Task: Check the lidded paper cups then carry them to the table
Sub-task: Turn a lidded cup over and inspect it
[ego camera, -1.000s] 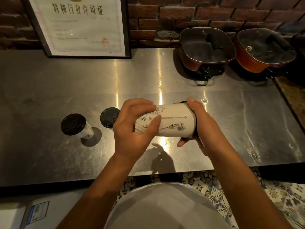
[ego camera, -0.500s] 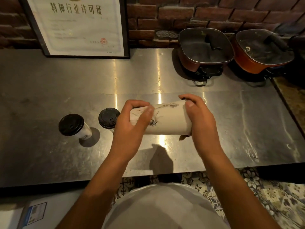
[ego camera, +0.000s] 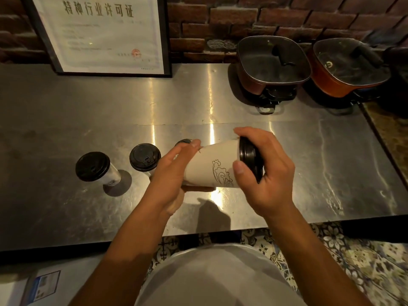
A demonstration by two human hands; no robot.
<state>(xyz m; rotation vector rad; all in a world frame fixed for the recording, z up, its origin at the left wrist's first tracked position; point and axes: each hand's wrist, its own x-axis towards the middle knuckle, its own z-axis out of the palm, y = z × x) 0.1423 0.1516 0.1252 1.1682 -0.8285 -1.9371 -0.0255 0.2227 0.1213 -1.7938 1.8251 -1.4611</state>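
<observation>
A person is holding a white paper cup [ego camera: 212,167] on its side in the air, just above a shiny metal counter [ego camera: 309,173]. The cup has a black lid [ego camera: 249,159] on it, and the lid is pointing to the right. A wavy line drawing is showing on the cup's side. The left hand [ego camera: 174,173] is gripping the bottom end of the cup, with its fingers wrapping around it. The right hand [ego camera: 267,173] is gripping the lid end, with its thumb pressing on the cup's side and its fingers curling over the lid's rim. Two more lidded cups are standing upright on the counter to the left: a far-left cup [ego camera: 93,167] and a second cup [ego camera: 144,157] just beside the left hand. Another black lid [ego camera: 183,142] is peeking out behind the left hand's fingers. At the back, a framed paper [ego camera: 101,34] is leaning on the brick wall, and two square pots [ego camera: 273,62] [ego camera: 346,67] with glass lids are sitting side by side.
</observation>
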